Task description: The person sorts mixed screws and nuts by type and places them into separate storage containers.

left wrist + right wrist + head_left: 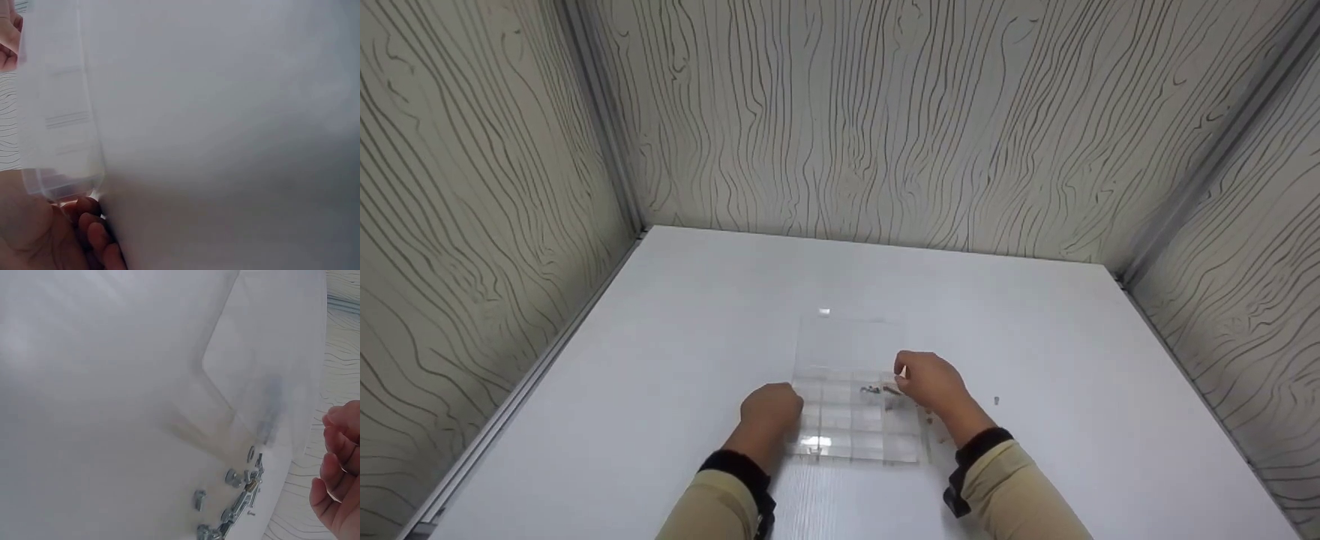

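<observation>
A clear plastic compartment box (867, 453) lies on the white table, its transparent lid (847, 345) folded back on the far side. My left hand (771, 411) grips the box's left side; in the left wrist view its fingers (98, 236) curl at the box corner. Over the right compartments hovers my right hand (934, 382), thumb and forefinger bent with a gap between them. Its loosely curved fingers (332, 467) show nothing held in the right wrist view. Small metal pieces (870, 389) lie inside a compartment near the right hand.
Loose nuts and bolts (233, 478) are scattered to the right of the box, partly beneath my right forearm. One small piece (997, 400) lies farther right on the table (697, 300). Wood-patterned panels (840, 127) enclose the back and sides.
</observation>
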`<act>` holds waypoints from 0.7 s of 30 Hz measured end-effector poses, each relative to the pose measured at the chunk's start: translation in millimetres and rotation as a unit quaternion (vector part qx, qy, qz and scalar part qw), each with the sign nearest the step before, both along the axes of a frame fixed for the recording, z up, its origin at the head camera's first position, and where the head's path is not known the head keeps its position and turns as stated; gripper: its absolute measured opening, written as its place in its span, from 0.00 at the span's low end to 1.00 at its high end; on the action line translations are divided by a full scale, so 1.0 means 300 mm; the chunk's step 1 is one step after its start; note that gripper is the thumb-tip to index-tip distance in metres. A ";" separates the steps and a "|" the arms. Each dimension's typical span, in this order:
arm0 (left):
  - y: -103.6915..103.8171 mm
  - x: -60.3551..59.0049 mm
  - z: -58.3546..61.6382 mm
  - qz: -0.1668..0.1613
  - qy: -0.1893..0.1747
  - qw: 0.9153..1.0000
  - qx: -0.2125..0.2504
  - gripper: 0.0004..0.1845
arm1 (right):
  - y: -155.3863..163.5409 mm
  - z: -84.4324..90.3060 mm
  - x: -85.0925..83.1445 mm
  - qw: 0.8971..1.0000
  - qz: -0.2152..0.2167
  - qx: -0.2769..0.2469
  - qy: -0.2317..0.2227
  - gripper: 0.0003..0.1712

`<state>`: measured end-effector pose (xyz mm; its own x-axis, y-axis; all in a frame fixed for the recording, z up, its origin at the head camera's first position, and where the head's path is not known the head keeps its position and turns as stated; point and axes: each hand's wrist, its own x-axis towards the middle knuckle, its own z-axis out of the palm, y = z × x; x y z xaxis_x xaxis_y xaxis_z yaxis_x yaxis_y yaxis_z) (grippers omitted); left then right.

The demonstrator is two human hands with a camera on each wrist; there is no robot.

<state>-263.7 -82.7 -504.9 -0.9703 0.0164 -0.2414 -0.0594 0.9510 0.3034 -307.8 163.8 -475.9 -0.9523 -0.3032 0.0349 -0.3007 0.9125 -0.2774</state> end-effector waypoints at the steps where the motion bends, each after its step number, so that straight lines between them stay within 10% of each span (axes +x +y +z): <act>1: 0.000 0.000 0.000 -0.008 0.000 1.000 -0.008 0.06 | 0.011 -0.002 0.000 1.000 -0.007 -0.003 0.004 0.03; 9: 0.000 0.000 0.020 -0.084 -0.017 0.991 -0.099 0.08 | 0.072 -0.019 -0.008 0.998 -0.059 -0.006 -0.027 0.02; 21: -0.001 -0.003 0.010 -0.081 -0.003 0.992 -0.092 0.06 | 0.099 -0.076 0.008 0.996 -0.047 0.017 -0.079 0.04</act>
<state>-264.5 -83.0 -501.9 -0.9567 0.1280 -0.2615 0.0983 0.9875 0.1234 -305.3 193.4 -498.7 -0.9691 -0.2115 -0.1268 -0.1688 0.9438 -0.2840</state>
